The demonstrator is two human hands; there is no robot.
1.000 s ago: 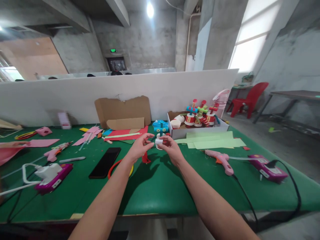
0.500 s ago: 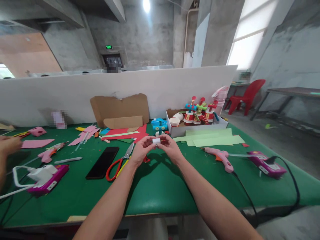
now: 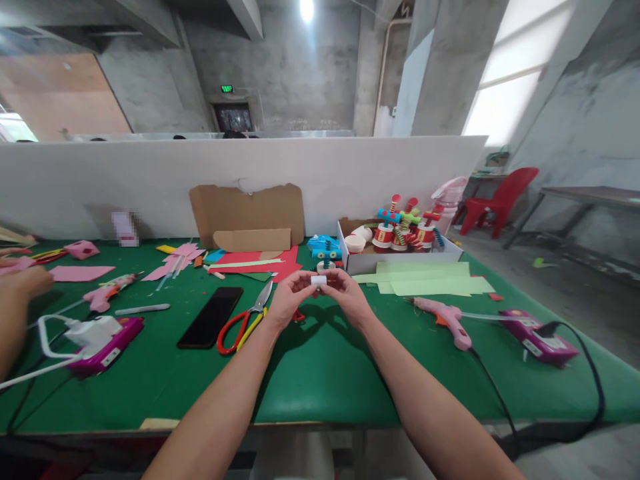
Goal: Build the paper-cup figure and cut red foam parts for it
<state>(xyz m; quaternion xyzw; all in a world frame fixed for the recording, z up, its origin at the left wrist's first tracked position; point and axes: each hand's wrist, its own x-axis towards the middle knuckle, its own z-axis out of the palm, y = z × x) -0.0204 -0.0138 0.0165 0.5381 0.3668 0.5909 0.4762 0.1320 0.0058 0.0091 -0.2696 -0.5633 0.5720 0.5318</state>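
A small white cylinder [image 3: 319, 281], like a short paper roll, is held level above the table between the fingertips of both hands. My left hand [image 3: 291, 297] pinches its left end, and my right hand [image 3: 349, 297] pinches the right end. Just behind my hands stands a paper figure with a blue crosspiece [image 3: 326, 254] and a dark coiled stem, its lower part partly hidden. Scissors with red handles [image 3: 246, 321] lie left of my left hand, with a yellow-handled tool [image 3: 254, 325] partly tucked beside them.
A black phone [image 3: 211, 318] lies to the left. Pink glue guns rest at right [image 3: 445, 319] and left [image 3: 107, 293], near purple power strips [image 3: 540, 339]. Behind are a box of finished figures [image 3: 405, 261], green paper [image 3: 430, 278] and red paper [image 3: 260, 259]. Another person's hand [image 3: 25, 293] works at far left.
The view has shifted slightly, so the scene sits a little further right. Both hands keep their pinch on the white cylinder. At far left the other person's hand has moved.
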